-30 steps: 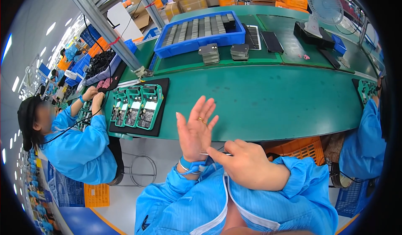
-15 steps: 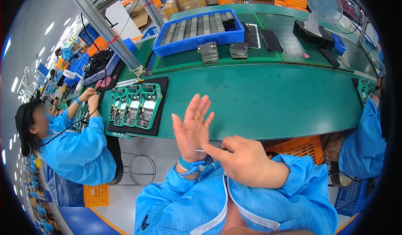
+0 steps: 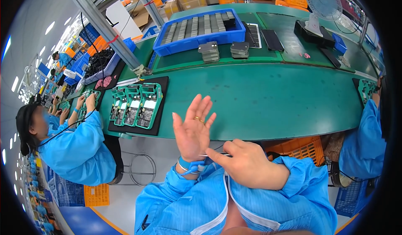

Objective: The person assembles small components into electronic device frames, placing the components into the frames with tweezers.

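Note:
My left hand (image 3: 194,126) is held palm up with its fingers stretched out and nothing in it. A gold ring is on one finger, and a blue wrist strap (image 3: 193,166) with a metal bangle sits round the wrist. Across from it, my right hand (image 3: 247,161) is closed on thin metal tweezers (image 3: 202,154), largely hidden by the fingers. Their tip is beside the base of my left palm; whether it touches the skin I cannot tell. To the left, several green frames with circuit boards (image 3: 148,107) lie in a row on a black mat (image 3: 163,93).
Beyond the green table (image 3: 259,96), a blue tray (image 3: 201,42) holds rows of grey metal pieces. Two grey stacks (image 3: 208,52) stand before it. A black phone-like slab (image 3: 272,40) and a fan (image 3: 323,2) are farther right. Co-workers in blue sit left and right.
My right hand and the tweezers' tip have shifted slightly right and down, from over the left palm toward its base. The left co-worker's hands have moved.

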A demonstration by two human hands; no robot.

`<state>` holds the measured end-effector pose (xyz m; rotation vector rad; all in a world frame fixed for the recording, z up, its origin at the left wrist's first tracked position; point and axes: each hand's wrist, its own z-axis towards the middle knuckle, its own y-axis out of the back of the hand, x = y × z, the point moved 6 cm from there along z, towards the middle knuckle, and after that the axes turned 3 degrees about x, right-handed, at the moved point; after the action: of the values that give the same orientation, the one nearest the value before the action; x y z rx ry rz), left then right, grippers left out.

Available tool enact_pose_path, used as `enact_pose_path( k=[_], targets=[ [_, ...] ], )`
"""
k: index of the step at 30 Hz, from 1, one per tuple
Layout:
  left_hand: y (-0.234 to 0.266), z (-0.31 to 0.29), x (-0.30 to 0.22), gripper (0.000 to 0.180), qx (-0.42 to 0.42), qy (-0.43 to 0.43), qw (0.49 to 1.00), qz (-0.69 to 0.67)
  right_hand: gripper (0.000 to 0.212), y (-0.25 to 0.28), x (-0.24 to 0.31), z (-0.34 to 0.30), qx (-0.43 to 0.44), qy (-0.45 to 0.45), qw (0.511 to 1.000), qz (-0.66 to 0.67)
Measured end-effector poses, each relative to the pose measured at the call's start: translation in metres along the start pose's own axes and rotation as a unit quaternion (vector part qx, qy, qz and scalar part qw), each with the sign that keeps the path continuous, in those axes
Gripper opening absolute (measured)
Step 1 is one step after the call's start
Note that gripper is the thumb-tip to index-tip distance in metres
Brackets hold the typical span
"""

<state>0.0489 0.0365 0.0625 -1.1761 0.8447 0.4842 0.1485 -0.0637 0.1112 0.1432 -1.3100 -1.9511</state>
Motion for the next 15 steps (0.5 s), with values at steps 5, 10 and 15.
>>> enact_pose_path(
  k=[5, 10, 15],
  targets=[
    [-0.002, 0.001, 0.005, 0.085, 0.058, 0.062, 0.986, -0.146, 0.038, 0.011, -0.016, -0.009, 0.086, -0.019, 0.995, 0.056],
    [-0.008, 0.007, 0.009, 0.084, 0.087, 0.111, 0.935, -0.325, 0.022, 0.036, -0.063, -0.009, -0.059, -0.099, 0.985, 0.132],
    [0.006, 0.005, 0.017, 0.058, 0.049, 0.156, 0.941, -0.295, 0.014, 0.065, -0.109, -0.021, -0.152, -0.154, 0.969, 0.118]
  ],
)
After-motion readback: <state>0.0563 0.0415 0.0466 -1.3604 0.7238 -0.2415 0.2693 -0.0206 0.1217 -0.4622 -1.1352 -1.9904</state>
